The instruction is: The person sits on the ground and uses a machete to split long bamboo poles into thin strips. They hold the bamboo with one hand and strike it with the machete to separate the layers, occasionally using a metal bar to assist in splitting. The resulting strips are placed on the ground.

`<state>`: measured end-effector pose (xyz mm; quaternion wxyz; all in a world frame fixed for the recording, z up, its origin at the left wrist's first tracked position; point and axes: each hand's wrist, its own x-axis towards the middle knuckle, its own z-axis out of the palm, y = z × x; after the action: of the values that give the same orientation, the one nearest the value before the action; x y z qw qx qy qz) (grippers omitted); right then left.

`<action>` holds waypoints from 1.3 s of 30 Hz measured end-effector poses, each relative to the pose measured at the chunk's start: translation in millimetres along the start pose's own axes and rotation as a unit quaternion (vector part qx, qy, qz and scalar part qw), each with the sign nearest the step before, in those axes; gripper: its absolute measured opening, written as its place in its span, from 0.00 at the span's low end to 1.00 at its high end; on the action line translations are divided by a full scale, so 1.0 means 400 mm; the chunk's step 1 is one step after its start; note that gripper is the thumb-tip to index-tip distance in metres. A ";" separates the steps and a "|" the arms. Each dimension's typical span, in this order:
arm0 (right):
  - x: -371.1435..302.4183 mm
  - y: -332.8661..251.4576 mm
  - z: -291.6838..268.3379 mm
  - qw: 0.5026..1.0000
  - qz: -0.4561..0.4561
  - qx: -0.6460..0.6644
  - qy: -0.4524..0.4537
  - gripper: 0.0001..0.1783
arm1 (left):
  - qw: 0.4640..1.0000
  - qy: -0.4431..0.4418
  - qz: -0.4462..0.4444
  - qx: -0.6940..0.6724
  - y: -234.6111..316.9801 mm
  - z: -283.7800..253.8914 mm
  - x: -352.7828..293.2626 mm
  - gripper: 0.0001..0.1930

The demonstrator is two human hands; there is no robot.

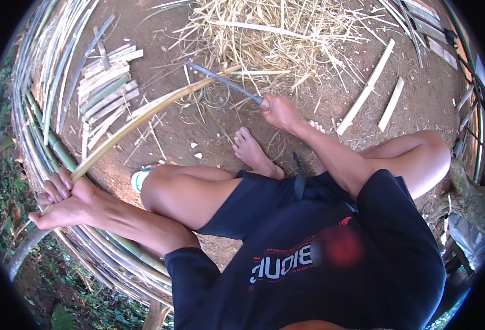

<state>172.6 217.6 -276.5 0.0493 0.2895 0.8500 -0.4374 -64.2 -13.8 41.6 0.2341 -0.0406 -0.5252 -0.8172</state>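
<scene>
My left hand (69, 203) is closed around the lower end of a long yellowish bamboo strip (138, 120), with its thumb stuck out to the side. From there the strip slants up and to the right, over the dirt. In my right hand (282, 114) is the handle of a knife (228, 83) with a long, narrow grey blade. The blade points up and left and crosses the strip close to its far end. I cannot tell whether its edge is cutting in or only resting there.
Thin shavings (286, 41) lie heaped at the far middle. Short split bamboo pieces (107, 88) are stacked at the left. Two flat slats (367, 88) lie right of my knife hand. Bundled poles (47, 140) curve along the left edge, by my bent legs.
</scene>
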 end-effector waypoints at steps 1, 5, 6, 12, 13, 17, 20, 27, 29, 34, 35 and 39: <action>-0.007 0.002 -0.006 1.000 0.006 -0.004 -0.024 0.05 | 1.000 -0.014 0.009 -0.001 0.005 0.014 -0.001 0.27; 0.034 0.076 0.003 0.997 0.060 -0.039 -0.004 0.05 | 1.000 0.007 -0.001 -0.015 -0.005 0.028 -0.003 0.27; 0.051 0.082 -0.008 0.997 0.062 -0.032 -0.010 0.05 | 0.999 0.044 0.006 0.013 -0.004 0.040 -0.005 0.26; 0.013 0.136 0.033 0.995 0.078 -0.059 0.006 0.07 | 1.000 0.016 -0.003 -0.020 -0.013 0.032 0.005 0.26; 0.037 0.146 0.026 0.995 0.085 -0.052 0.002 0.07 | 1.000 0.014 -0.006 -0.021 -0.015 0.040 0.005 0.27; 0.034 0.111 0.013 0.998 0.048 -0.036 -0.025 0.07 | 1.000 0.007 0.004 -0.004 -0.013 0.009 0.022 0.26; 0.013 0.126 0.018 0.999 0.018 -0.028 0.010 0.07 | 1.000 0.028 -0.006 -0.011 -0.020 0.001 0.031 0.26; -0.005 0.134 -0.005 0.994 0.089 -0.052 -0.043 0.12 | 0.999 0.038 -0.024 -0.014 -0.031 -0.036 0.051 0.26; 0.006 0.195 0.015 0.989 0.142 -0.050 0.010 0.11 | 0.997 -0.013 -0.052 -0.048 -0.041 -0.021 0.063 0.25; -0.059 0.018 -0.030 0.988 0.143 -0.001 -0.053 0.11 | 0.925 -0.293 -0.122 -0.208 -0.028 -0.105 0.089 0.23; -0.086 -0.034 -0.037 0.992 0.113 0.025 -0.055 0.13 | 0.916 -0.327 -0.112 -0.203 -0.026 -0.113 0.090 0.22; -0.112 -0.167 -0.033 0.995 -0.059 0.065 -0.044 0.07 | 0.875 -0.389 -0.136 -0.253 -0.011 -0.103 0.055 0.21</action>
<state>176.0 177.7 -205.4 0.0421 0.2214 0.8323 -0.5064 -78.1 -55.9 26.1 -0.1207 -0.3407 -0.3496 -0.8644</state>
